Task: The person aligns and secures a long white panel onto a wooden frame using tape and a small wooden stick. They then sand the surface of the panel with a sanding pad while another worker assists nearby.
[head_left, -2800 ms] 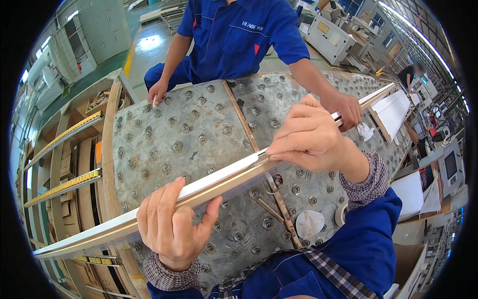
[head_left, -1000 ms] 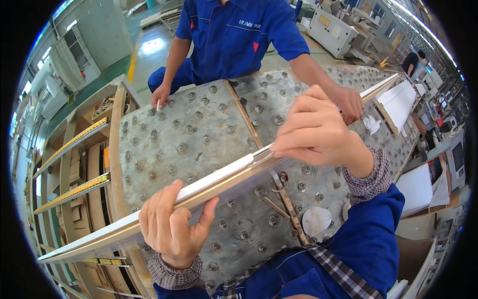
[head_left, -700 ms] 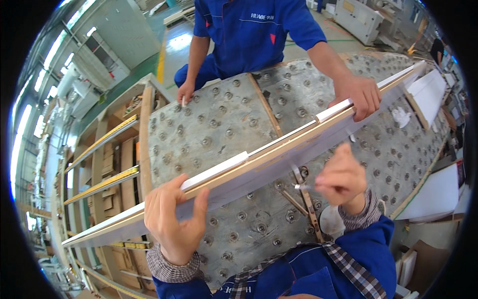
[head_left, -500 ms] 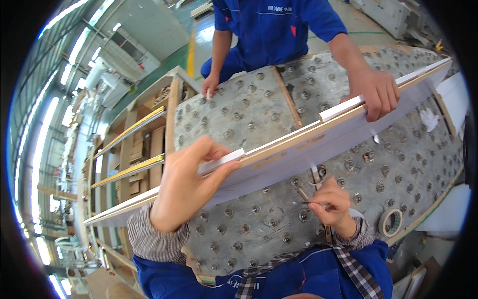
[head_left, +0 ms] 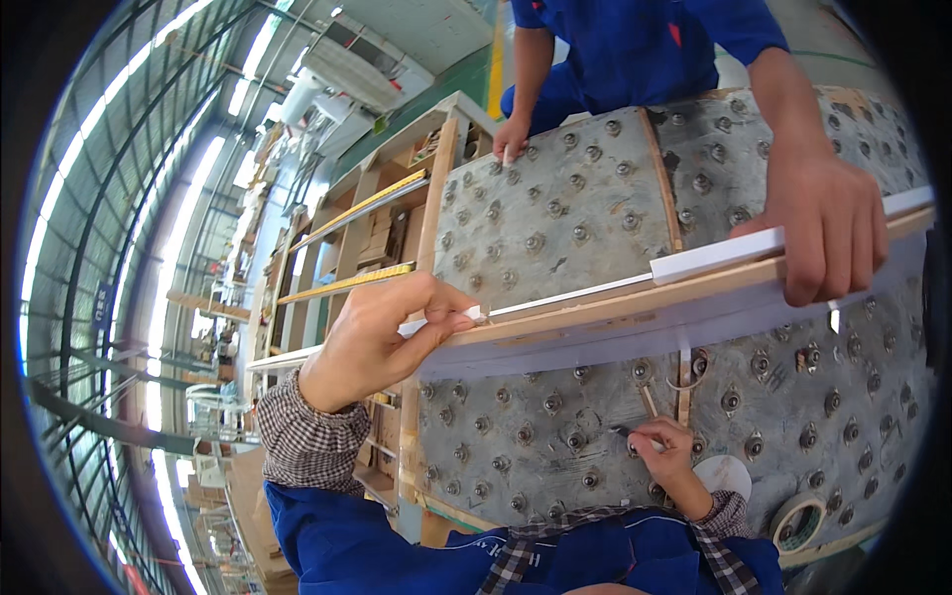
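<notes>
A long white panel [head_left: 496, 359] stands on its edge across the table, its bare wooden upper edge [head_left: 595, 303] facing up. At that edge, my left hand [head_left: 382, 337] is closed, thumb and forefinger pinching a short white strip [head_left: 478, 314]. Lower and to the right, my right hand [head_left: 666, 454] is held over the table, its fingers pinched on a small dark slim object [head_left: 622, 431] whose kind I cannot make out. Farther right along the panel, a longer white strip [head_left: 716, 256] lies on the edge.
A co-worker's hand [head_left: 831, 223] grips the panel at right; the other hand [head_left: 511, 137] rests on the table's far side. The metal table [head_left: 555, 263] is studded with ball rollers. A tape roll [head_left: 796, 523] lies at lower right. Wooden shelving [head_left: 372, 233] stands left.
The view has swung left, so the table and panel sit farther right in the picture. My left hand still pinches at the panel's edge; my right hand keeps its small dark object.
</notes>
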Motion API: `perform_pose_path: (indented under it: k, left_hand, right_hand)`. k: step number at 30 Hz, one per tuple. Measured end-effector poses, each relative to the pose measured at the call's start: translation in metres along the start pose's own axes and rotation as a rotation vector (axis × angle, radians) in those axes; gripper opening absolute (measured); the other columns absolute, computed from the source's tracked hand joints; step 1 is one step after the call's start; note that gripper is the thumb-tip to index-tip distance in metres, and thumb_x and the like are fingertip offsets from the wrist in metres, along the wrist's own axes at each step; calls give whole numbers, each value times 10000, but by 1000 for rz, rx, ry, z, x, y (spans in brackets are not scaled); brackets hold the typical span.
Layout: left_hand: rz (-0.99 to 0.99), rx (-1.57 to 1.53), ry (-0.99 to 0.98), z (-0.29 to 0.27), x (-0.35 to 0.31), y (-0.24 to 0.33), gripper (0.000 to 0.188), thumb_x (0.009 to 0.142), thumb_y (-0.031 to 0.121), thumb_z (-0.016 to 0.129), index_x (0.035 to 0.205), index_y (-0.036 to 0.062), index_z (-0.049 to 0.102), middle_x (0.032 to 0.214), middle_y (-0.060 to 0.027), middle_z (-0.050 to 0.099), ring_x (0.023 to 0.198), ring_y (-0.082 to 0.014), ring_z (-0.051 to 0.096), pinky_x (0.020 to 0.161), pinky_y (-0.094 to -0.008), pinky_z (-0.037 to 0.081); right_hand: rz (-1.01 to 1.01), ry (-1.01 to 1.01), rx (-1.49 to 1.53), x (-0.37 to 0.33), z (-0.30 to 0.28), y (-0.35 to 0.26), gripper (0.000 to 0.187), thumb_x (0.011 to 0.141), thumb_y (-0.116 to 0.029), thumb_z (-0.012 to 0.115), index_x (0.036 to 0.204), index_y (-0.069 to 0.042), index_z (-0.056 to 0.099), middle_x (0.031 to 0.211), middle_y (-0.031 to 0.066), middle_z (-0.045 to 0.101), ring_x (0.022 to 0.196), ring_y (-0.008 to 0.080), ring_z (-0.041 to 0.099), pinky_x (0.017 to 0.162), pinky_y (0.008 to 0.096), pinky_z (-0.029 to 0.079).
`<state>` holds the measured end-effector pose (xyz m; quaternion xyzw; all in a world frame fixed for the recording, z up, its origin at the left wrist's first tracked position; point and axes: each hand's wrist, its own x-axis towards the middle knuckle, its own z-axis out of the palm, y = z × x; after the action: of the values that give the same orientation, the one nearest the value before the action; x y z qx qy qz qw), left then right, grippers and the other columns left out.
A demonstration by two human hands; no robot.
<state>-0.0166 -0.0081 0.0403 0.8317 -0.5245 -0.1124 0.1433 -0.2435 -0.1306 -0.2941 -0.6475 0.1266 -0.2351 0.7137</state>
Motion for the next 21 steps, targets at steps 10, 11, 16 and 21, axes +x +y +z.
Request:
perform_pose_path:
  k: [10, 11, 16, 21]
  left_hand:
    - [-129, -320, 134, 16, -9, -2, 228, 823, -58, 601, 776, 61, 412, 1029, -200, 660, 945, -196, 643, 799, -290, 507]
    - [-170, -376, 162, 18, -10, -3, 229, 824, -65, 591, 773, 63, 409, 1029, -200, 660, 940, -197, 645, 799, -294, 507]
    - [211, 98, 341, 34, -20, -10, 250, 775, 8, 689, 732, 40, 444, 1007, -209, 658, 883, -246, 672, 754, -312, 554]
    - [564, 768, 340, 40, -24, -14, 311, 760, 80, 723, 709, 31, 420, 992, -210, 656, 918, -297, 662, 809, -378, 566]
  right_hand:
    - [165, -34, 184, 3, -7, -6, 65, 735, 15, 699, 790, 22, 664, 713, 55, 611, 631, 100, 560, 576, 225, 424]
    - [165, -35, 181, 2, -8, -5, 64, 737, 13, 699, 789, 23, 664, 712, 55, 611, 632, 99, 561, 574, 225, 423]
    - [167, -18, 224, 3, -7, -7, 60, 746, 9, 697, 789, 29, 661, 710, 62, 609, 637, 99, 563, 569, 226, 421]
    - [156, -12, 204, 1, -8, 0, 63, 748, 18, 694, 796, 34, 658, 729, 60, 608, 631, 96, 552, 574, 225, 424]
